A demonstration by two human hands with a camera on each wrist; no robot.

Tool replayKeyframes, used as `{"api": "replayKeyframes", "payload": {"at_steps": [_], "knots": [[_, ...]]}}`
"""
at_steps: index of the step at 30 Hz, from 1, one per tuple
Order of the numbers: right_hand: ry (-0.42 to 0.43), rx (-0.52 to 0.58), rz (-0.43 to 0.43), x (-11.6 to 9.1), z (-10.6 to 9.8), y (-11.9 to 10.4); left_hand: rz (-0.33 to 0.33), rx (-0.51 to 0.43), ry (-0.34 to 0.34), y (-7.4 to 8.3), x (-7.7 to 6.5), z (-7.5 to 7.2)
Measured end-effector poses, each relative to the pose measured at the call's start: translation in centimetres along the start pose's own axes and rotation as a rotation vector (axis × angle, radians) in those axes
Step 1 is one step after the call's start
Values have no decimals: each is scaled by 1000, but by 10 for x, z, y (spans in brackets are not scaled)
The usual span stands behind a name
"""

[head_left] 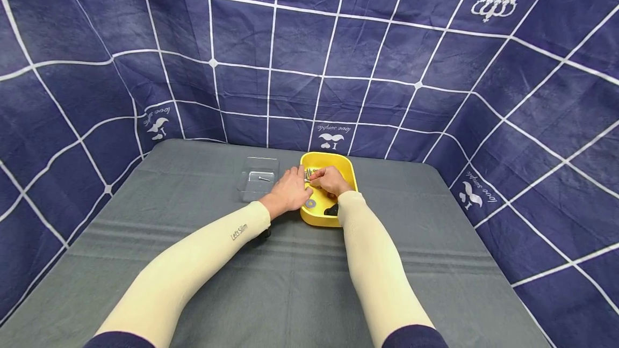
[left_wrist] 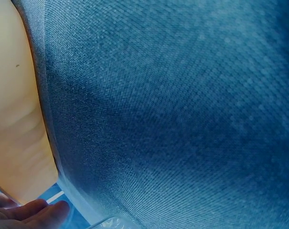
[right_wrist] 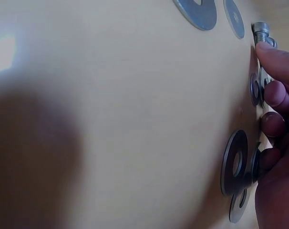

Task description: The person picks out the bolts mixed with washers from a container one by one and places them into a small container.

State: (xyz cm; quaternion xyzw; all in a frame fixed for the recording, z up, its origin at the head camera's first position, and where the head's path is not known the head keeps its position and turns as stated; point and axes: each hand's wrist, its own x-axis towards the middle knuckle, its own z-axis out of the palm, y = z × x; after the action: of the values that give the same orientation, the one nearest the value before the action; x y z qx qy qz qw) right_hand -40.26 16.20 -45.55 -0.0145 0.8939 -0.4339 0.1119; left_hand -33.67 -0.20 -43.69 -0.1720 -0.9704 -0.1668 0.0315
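As only R-wrist cam shows, bolt (right_wrist: 261,30) is threaded.

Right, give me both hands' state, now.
Left hand: open, at the left edge of the yellow bin.
Right hand: curled beside a bolt; whether it holds anything cannot be told.

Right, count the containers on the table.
2: the yellow bin, near the far edge of the table, and the clear plastic box, just left of it in the head view. None seems hidden.
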Motion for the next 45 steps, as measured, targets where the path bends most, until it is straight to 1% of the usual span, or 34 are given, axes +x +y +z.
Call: {"api": "replayKeyframes", "payload": {"at_steps": [13,21,28,32,37,41,45], "knots": [[17,-81,-37,5,2,-2,8,25,29,0,1,1],[-17,-118,-49,3,1,-5,3,25,32,2,-1,0],[-28,-157,-66,3,1,-5,9,26,45,3,-2,-1],[-33,-174,-73,2,1,-4,0,33,40,3,-3,-1],[-39,-199,-82,0,-1,-5,-7,67,44,4,-3,-1],[-49,-191,-93,-2,-2,-5,-12,90,51,4,-2,-1],[-57,-172,-115,-4,-5,-6,-8,88,52,4,-3,-2]]}}
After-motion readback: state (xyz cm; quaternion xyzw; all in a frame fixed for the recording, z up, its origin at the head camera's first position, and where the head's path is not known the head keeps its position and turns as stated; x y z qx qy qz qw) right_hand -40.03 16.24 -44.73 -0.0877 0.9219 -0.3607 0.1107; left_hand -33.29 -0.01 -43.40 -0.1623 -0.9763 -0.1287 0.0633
